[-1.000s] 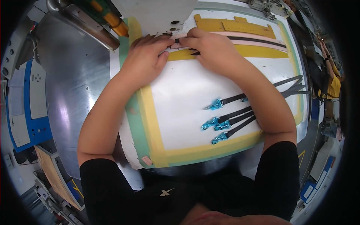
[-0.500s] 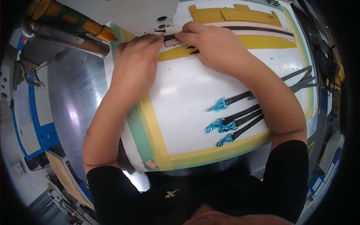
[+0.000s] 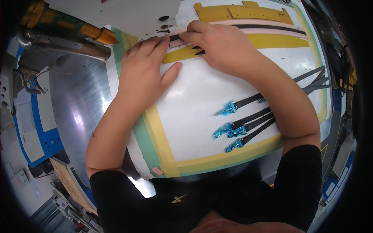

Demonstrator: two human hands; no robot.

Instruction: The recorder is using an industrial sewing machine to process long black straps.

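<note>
My left hand lies at the left end of a narrow black strap, its fingertips touching it and its thumb held out to the side. The strap rests along a pink strip. Over the strap, a little to the right, my right hand is closed, pinching it at the fingertips. Two dark pointed tips stick out from under this hand, like a small two-pointed tool; the rest is hidden. Beneath them runs a long yellow strip.
A flat yellow template lies at the back. Several black straps with hooks in blue wrapping are at the right. Green and yellow tape edges the white board. A machine's pale housing and metal tube stand at the far left.
The thumb of my left hand has swung out, away from its fingers, and that hand has opened. My right hand has stayed almost in place on the strap.
</note>
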